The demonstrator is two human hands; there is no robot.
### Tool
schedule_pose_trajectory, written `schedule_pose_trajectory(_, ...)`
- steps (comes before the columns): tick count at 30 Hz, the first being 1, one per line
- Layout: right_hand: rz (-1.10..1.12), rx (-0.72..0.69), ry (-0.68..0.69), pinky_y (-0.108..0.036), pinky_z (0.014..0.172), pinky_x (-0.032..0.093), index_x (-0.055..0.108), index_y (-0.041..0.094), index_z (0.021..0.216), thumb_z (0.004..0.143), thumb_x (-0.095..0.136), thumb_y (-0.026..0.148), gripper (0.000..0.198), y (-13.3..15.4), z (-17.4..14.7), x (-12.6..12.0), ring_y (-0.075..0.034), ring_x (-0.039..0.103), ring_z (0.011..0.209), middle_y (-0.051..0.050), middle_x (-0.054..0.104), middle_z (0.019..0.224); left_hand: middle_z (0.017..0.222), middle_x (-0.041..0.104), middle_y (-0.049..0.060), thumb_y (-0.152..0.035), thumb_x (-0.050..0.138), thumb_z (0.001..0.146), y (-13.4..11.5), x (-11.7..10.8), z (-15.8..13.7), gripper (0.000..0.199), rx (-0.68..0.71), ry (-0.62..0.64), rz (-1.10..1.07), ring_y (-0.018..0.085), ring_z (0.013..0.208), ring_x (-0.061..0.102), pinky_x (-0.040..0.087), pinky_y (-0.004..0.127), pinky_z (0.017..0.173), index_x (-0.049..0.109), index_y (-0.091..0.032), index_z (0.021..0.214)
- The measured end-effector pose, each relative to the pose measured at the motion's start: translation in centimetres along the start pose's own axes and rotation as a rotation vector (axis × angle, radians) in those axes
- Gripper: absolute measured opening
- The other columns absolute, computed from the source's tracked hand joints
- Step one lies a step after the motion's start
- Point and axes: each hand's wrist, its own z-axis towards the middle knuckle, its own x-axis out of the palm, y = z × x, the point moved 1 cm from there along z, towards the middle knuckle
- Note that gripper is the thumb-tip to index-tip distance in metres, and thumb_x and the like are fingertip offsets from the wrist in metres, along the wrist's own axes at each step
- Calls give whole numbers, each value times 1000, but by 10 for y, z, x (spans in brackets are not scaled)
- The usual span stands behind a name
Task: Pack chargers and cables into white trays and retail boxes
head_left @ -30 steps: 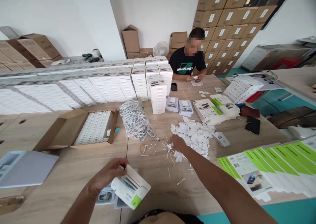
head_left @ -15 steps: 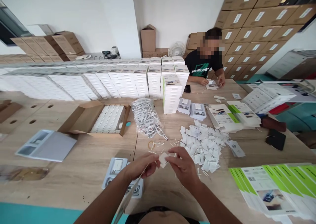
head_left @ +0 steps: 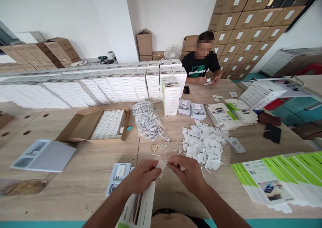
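1 small white card (head_left: 161,169) on my end: left hand (head_left: 141,176) pinches it plus a printed box (head_left: 148,201), right hand (head_left: 189,175) grips the card's edge, loose cards (head_left: 204,142) piled nearby.

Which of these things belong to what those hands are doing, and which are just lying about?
Likely part of the work:
- small white card, held in the left hand, the fingers of the right hand at its edge
- printed box, also in the left hand
- pile of white cards

Probably just lying about:
- dark phone
- black case
- brown pouch
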Motion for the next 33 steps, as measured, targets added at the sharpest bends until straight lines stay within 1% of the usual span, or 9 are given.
schedule_pose_trajectory(3,-26,-136,6,-28,76,57,72,27,96,89,59,23,15,2,0,-2,-17,69,85,-3,75,94,58,42,-5,-28,45,85,-3,-1,-4,27,1,-10,30,11,56,36,24,25,53,43,-19,60)
schedule_pose_trajectory(6,-18,-166,-13,-26,75,57,72,27,95,87,61,19,15,4,0,-2,-16,70,84,-3,75,94,57,40,-5,-30,43,88,-2,0,-6,30,11,-26,62,11,57,35,24,26,54,41,-19,60)
schedule_pose_trajectory(14,125,0,-33,-24,69,54,69,23,74,78,69,15,9,2,-11,9,-15,68,76,-1,73,85,56,35,-6,-30,43,89,6,6,-6,34,13,-145,173,11,58,36,22,27,55,35,-20,58)
schedule_pose_trajectory(18,121,35,-69,-24,68,55,70,24,87,81,67,17,10,-3,-15,13,-14,68,73,0,73,87,58,37,-6,-30,42,90,5,7,-6,32,19,-138,186,11,59,38,22,27,56,37,-20,60)
schedule_pose_trajectory(21,56,-34,-89,-24,71,56,70,26,99,83,66,17,19,-6,-15,12,-14,69,75,0,74,89,58,38,-6,-30,42,90,4,7,-6,32,27,-130,189,12,60,39,22,27,56,39,-20,61)
schedule_pose_trajectory(24,3,-151,-93,-25,76,57,71,27,99,84,66,15,20,-7,-15,9,-16,70,84,-1,75,94,57,38,-6,-32,42,91,4,8,-6,34,20,-137,188,12,59,39,23,27,57,38,-20,59)
schedule_pose_trajectory(26,2,-179,-106,-25,78,57,71,27,97,84,66,15,19,-7,-14,9,-16,70,87,-1,75,96,56,38,-6,-34,42,92,4,9,-6,36,15,-145,186,12,58,38,23,27,57,38,-20,59)
schedule_pose_trajectory(28,37,-138,-119,-25,76,57,72,27,93,83,67,16,16,-6,-14,10,-16,70,84,-1,75,93,55,38,-6,-35,42,92,5,10,-6,38,14,-157,190,11,57,38,23,28,56,37,-20,58)
schedule_pose_trajectory(33,208,103,-116,-23,63,55,71,24,76,78,71,20,4,-3,-11,15,-14,68,69,0,74,79,54,35,-6,-37,43,92,9,12,-8,39,5,-178,210,11,55,36,21,28,54,35,-20,57)
